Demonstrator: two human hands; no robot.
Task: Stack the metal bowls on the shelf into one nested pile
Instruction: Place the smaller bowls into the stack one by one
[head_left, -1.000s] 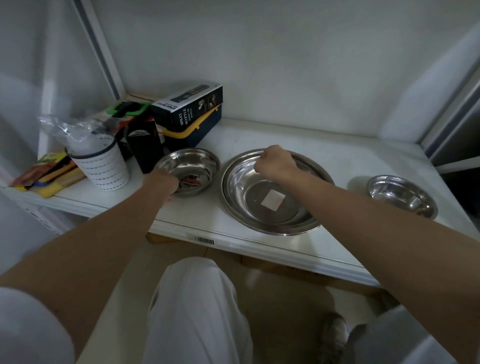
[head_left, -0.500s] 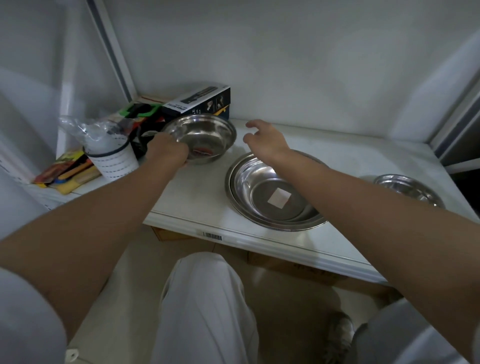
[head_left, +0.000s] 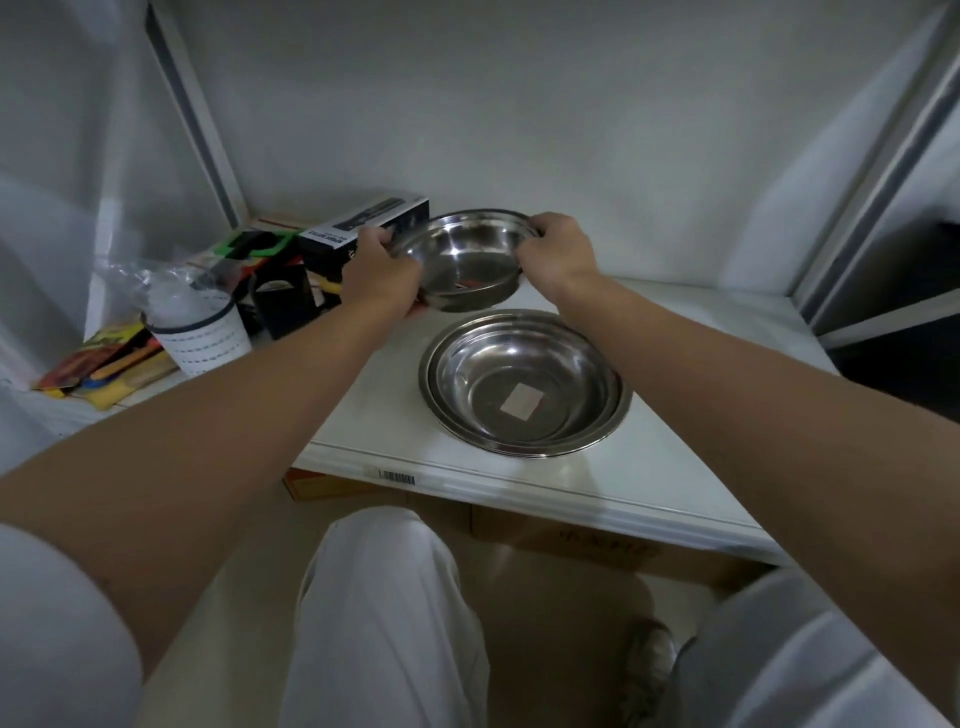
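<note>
Holding small bowl (head_left: 467, 260) w/ both hands now, lifted off shelf (head_left: 649, 467) since 1 s ago; R hand (head_left: 558, 254) has joined L hand (head_left: 382, 270). Fingers curled tight on rim at 3 & 9 o'clock. Big bowl (head_left: 524, 384) sits just below at 6 o'clock; nesting likely next.
</note>
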